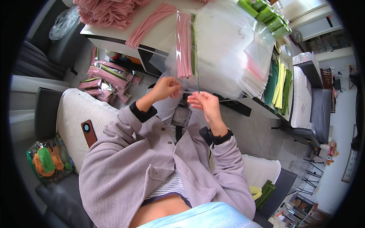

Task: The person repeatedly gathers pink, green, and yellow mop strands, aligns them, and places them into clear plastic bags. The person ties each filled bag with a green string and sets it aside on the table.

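My left hand [168, 89], fingers curled and thumb near the fingertips, is just below a clear plastic bag holding pink fuzzy stems [184, 45] and a few olive-green ones. A thin clear strip [186, 92] spans from its fingertips towards my right hand [206, 103]. The thumb and forefinger of my right hand pinch the lower end of a thin dark-green stem [198, 77], which runs up along the bag's right edge. The filled bag lies on a stack of clear plastic sleeves [222, 51] on the white table [114, 35].
Loose pink stems [151, 24] and a large pink pile [105, 12] are at the upper left. Filled bags [109, 77] lie on the floor. Green and yellow stem bundles [278, 88] and tape rolls [285, 50] line the table's right. A phone [89, 132] rests on the seat.
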Demonstrator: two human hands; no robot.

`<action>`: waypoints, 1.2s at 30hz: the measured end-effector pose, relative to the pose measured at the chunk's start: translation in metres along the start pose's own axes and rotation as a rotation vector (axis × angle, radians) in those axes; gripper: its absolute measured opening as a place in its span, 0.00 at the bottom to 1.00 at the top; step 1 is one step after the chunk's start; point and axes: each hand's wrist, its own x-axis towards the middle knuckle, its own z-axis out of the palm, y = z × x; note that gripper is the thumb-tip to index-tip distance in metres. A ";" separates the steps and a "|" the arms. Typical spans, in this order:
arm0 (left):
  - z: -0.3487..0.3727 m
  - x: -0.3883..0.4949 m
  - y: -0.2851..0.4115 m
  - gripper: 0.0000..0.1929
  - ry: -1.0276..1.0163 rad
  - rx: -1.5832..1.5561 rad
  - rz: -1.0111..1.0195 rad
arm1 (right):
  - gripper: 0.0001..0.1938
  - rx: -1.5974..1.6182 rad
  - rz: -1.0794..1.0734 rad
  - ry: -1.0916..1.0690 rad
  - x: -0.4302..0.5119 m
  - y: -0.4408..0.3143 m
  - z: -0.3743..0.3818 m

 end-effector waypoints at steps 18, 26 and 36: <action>-0.004 -0.033 0.003 0.17 0.174 -0.361 -0.090 | 0.06 -1.171 -0.890 -0.092 0.034 -0.014 0.048; -0.011 -0.032 0.006 0.21 0.150 -0.279 -0.058 | 0.04 -1.287 -0.927 -0.111 0.037 -0.016 0.055; -0.006 -0.005 0.008 0.11 0.219 -0.312 -0.073 | 0.06 -1.093 -0.906 -0.055 0.034 0.000 0.045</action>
